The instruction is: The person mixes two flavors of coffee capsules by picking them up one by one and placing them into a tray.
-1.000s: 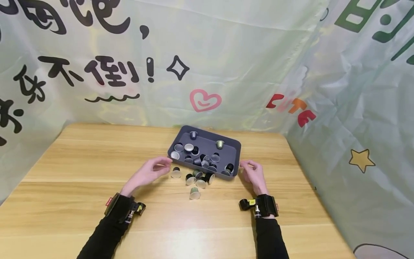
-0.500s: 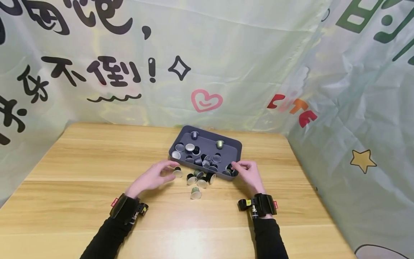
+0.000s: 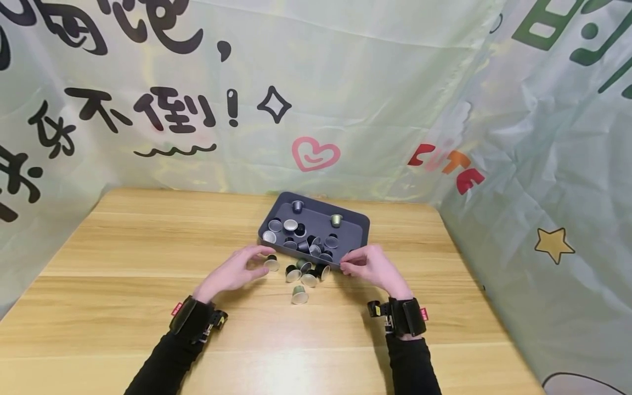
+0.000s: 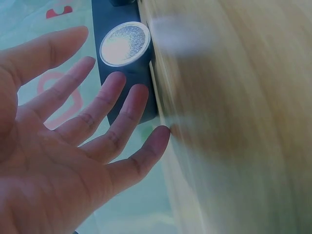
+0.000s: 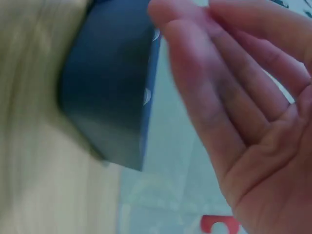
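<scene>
My left hand (image 3: 236,270) reaches in from the left with fingers and thumb apart, around a black-and-clear coffee capsule (image 3: 271,263) on the table. In the left wrist view the spread fingers of the left hand (image 4: 92,122) point at a capsule with a silvery lid (image 4: 126,44). At the front right of the dark grey tray (image 3: 353,216), my right hand (image 3: 372,267) hovers with bent fingers, thumb near the index finger. The right wrist view shows no capsule in the right hand (image 5: 243,107); the tray's outer wall (image 5: 109,83) is beside its fingertips.
Several capsules lie inside the tray, among them a greenish one (image 3: 336,220) standing apart at the back. A loose cluster of capsules (image 3: 309,279) lies in front of the tray, with a pale green capsule (image 3: 299,295) nearer the person. Printed cloth walls (image 3: 237,164) border the table.
My right hand first moved from beside the tray to its front right corner, then left along the front rim. My left hand moved slightly right toward the capsule, its fingers spreading around it.
</scene>
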Demonstrator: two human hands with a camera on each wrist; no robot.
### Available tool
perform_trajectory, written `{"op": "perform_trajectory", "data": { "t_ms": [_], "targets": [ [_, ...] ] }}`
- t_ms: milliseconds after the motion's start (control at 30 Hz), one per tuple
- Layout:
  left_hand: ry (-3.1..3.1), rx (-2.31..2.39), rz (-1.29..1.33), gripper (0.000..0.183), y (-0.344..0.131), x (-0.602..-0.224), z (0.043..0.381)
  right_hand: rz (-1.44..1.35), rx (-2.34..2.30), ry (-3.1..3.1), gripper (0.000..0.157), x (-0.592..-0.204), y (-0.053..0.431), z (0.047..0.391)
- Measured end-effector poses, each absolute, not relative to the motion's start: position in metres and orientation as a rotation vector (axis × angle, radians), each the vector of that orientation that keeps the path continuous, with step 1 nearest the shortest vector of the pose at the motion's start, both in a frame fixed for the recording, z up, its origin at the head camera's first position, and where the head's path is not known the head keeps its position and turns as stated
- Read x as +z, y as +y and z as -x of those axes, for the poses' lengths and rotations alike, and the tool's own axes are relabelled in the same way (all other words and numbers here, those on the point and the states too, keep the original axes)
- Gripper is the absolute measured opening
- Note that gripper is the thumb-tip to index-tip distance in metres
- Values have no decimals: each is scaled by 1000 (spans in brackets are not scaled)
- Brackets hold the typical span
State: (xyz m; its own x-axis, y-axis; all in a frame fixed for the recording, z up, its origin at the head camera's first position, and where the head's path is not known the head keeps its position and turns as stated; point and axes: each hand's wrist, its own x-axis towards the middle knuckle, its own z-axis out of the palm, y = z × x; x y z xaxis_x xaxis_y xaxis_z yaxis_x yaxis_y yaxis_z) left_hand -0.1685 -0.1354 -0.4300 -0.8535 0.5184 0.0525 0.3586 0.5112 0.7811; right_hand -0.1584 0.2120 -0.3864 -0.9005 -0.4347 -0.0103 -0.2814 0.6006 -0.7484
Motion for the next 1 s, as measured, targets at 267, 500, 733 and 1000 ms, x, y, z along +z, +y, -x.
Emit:
{"op": "perform_trajectory", "data": {
  "t_ms": [267,500,733,1000],
  "targets": [
    [2565,1252,-748,46,-136,-429,169,809,-881,2737,22,-380,196,153],
    [2554,1251,-760,45,-135,-428,168,784,-741,2754,22,-379,190,150],
    [2533,1265,-746,46,-135,-427,168,724,-706,2735,28,-382,188,150],
    [2516,1268,-716,48,-136,-426,166,625,-652,2718,31,-385,186,150]
  ]
}}
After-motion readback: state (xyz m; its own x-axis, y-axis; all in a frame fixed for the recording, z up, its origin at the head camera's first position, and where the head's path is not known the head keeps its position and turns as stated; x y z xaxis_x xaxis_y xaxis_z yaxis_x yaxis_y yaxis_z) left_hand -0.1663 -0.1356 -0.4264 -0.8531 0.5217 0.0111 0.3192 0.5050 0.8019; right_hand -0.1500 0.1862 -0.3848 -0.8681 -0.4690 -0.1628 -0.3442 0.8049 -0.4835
